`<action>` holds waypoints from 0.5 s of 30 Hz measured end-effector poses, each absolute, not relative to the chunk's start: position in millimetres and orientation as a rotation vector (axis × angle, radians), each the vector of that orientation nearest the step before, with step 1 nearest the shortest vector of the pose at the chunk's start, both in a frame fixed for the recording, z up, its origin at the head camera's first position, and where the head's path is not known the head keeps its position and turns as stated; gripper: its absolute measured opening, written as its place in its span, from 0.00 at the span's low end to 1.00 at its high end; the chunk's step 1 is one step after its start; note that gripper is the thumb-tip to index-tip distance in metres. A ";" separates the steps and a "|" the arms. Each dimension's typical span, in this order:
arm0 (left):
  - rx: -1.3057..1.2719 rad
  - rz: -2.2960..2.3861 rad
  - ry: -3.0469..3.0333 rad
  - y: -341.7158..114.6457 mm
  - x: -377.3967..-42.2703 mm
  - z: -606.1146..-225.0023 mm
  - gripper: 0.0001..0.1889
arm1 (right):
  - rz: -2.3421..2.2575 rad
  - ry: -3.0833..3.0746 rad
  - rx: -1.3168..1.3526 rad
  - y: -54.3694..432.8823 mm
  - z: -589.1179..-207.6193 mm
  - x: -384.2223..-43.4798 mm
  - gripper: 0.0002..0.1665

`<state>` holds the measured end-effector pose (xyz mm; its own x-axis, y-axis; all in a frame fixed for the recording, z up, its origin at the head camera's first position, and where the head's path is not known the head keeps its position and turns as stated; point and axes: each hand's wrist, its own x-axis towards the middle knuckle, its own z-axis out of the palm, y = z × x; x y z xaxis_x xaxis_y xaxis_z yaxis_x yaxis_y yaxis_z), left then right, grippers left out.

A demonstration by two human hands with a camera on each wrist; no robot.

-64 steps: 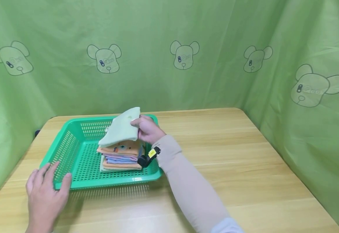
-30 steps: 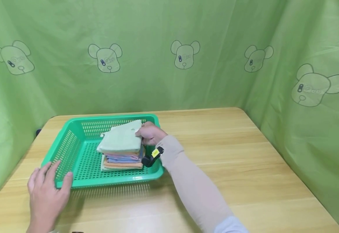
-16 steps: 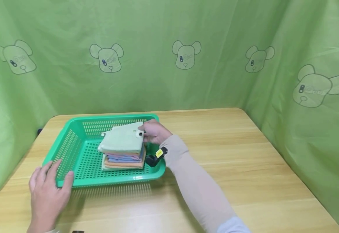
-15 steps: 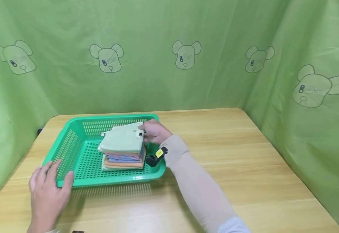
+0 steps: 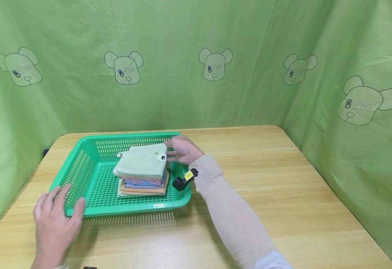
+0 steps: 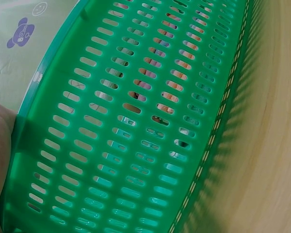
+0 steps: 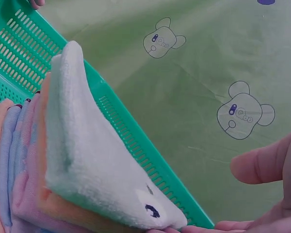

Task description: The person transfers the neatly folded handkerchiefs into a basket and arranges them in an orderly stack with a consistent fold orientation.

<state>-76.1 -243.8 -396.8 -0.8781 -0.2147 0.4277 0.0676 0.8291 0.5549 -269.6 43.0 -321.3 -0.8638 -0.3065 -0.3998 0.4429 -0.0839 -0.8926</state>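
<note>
A green plastic basket (image 5: 91, 212) with slotted walls stands on the wooden table. Folded towels in orange, blue and pink (image 5: 143, 183) are stacked at its right side. The top one is a folded pale green towel (image 5: 140, 160) with an eye motif at its right corner. My right hand (image 5: 184, 150) is beside that corner; in the right wrist view its thumb (image 7: 259, 165) is well apart from the cloth, and fingertips meet the towel's edge. My left hand (image 5: 54, 220) rests on the basket's near left corner, fingers loosely extended over the rim.
Green curtains (image 5: 169, 97) with bear-head prints hang close behind the table and along both sides. Bare wooden tabletop (image 5: 266, 179) extends right of the basket. A small dark object (image 5: 90, 267) shows at the bottom edge.
The pale green towel has come down from a raised tilt onto the stack. My right hand has let go of it and moved slightly right, uncovering the eye motif. The left hand stays put.
</note>
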 end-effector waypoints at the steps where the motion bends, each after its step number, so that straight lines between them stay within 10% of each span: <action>1: 0.108 -0.789 -2.528 -244.0 -75.8 -396.9 0.29 | -1.991 1.707 0.139 43.4 -320.8 -269.2 0.32; 15: 0.103 -0.770 -2.531 -239.7 -77.7 -391.9 0.32 | -2.052 1.964 -0.101 102.8 -301.7 -249.9 0.29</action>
